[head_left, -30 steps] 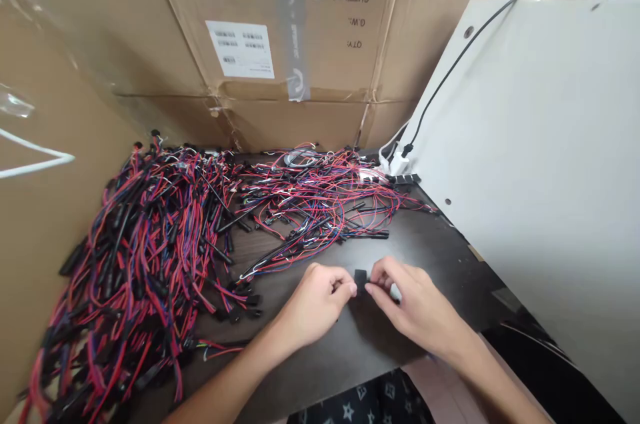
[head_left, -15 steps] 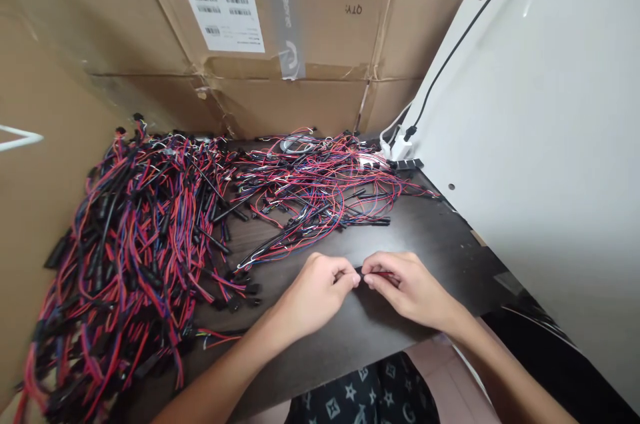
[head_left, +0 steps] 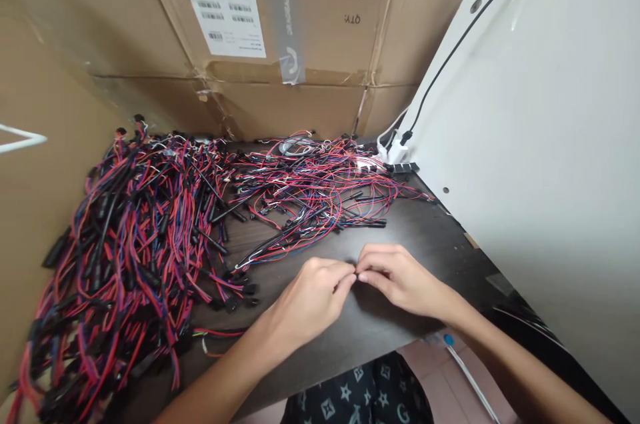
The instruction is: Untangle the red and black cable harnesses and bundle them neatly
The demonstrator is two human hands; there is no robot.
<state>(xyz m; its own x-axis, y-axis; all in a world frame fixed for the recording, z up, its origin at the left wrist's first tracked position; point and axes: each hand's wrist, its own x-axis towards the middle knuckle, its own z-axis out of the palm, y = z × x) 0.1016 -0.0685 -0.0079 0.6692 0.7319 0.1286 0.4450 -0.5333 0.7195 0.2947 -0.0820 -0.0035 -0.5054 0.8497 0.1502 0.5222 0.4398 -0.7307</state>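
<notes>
My left hand (head_left: 310,301) and my right hand (head_left: 397,277) meet fingertip to fingertip low over the dark table (head_left: 430,244), near its front edge. Both are pinched closed on a small dark piece that is almost fully hidden between the fingers. A big heap of red, blue and black wire harnesses (head_left: 125,257) lies to the left of my hands. A thinner tangle of red and black wires (head_left: 315,194) lies just beyond them.
Cardboard boxes (head_left: 300,44) wall in the back and left. A white panel (head_left: 540,144) slopes up on the right, with a black cable (head_left: 450,57) running down it to a white plug (head_left: 395,151). A thin white tube (head_left: 467,377) hangs below the table edge.
The small black piece seen between my fingers a second ago is now covered by them. My fingertips have closed together and shifted slightly up the table.
</notes>
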